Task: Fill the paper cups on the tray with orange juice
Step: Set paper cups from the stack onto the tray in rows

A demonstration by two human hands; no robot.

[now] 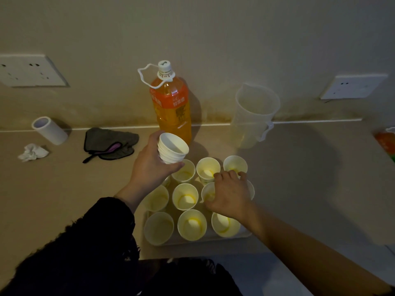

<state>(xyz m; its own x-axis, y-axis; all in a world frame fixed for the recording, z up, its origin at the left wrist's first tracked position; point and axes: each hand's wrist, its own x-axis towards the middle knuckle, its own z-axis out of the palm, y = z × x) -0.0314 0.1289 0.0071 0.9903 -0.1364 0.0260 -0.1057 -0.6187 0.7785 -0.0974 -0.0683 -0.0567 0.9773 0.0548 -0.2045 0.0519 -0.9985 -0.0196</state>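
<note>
Paper cups (185,196) stand in rows on a tray (242,234) at the desk's (64,189) near edge, all upright, with only traces of yellow at the bottom. The left hand (152,165) hovers above the tray's far left corner, fingers wrapped around a stack of cups (172,151). The right hand (229,194) rests over the right-side cups, fingers curled loosely on their rims. An orange juice bottle (172,105), capped, stands at the desk's far edge beside a clear jug (254,116).

Only lettering in view: white characters on the orange label (170,100) of the juice bottle (172,107), too blurred to read; a small dark mark on its white cap (164,64), likewise illegible; nothing readable elsewhere
</note>
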